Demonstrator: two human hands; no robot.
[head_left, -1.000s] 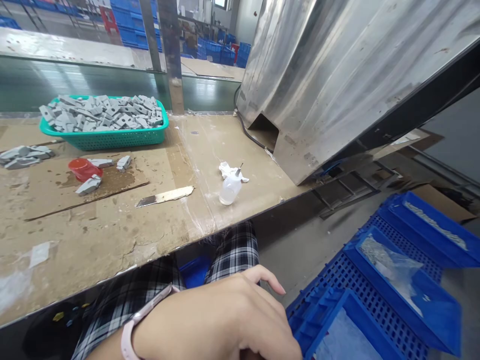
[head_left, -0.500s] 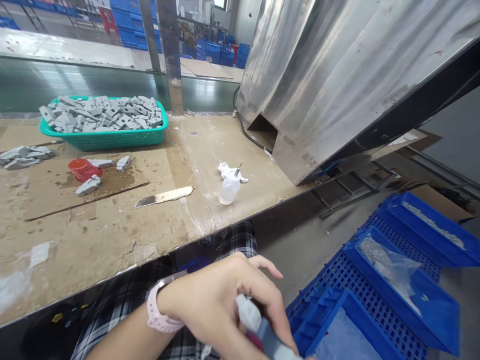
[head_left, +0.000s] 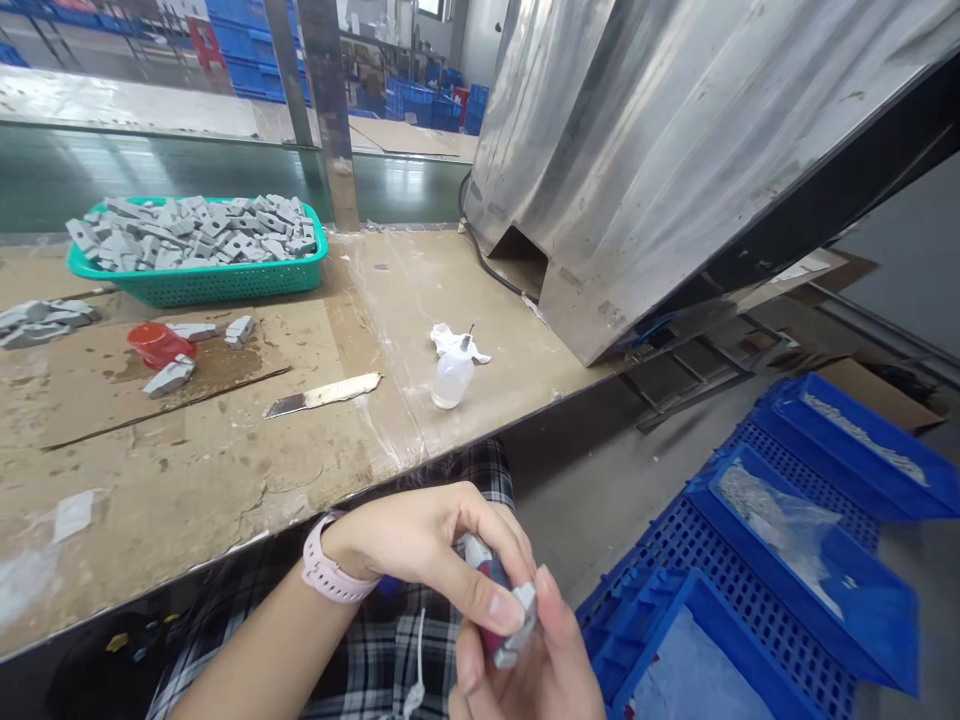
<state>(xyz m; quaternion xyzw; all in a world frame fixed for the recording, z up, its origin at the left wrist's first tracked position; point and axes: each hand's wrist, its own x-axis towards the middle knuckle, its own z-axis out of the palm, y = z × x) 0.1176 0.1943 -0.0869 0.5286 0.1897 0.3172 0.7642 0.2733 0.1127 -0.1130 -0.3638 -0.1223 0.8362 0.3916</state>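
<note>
Where half a second ago only the left hand showed at the bottom of the frame with a grey piece sticking out of its grip, now joined there by the right hand [head_left: 525, 665], risen from the bottom edge. Small grey part [head_left: 514, 625] with a red patch, low centre of the frame, below the bench edge and over a checked lap. Pinched from above by the left hand [head_left: 427, 555], thumb and forefinger closed tight on it, pink watch [head_left: 330, 577] on that wrist. Right fingers [head_left: 551, 610] curled up against the same part from below, grasping it too. Thin white cord hanging beneath the hands.

Lower right: blue crates [head_left: 757, 600] on the floor, one holding a clear plastic bag [head_left: 780, 535] with something grey inside, another behind it with a pale strip; contents too blurred to name.

Further up, on the bench [head_left: 225, 470]: small clear squeeze bottle [head_left: 452, 375] upright at centre, crumpled white scrap just behind it, flat blade [head_left: 322, 394] lying to its left. Upper left: green basket [head_left: 202, 280] heaped with grey parts, a red lid [head_left: 156, 343] and a few loose grey parts in front of it on cardboard. Upper right: slanted sheet-metal housing [head_left: 675, 150].
</note>
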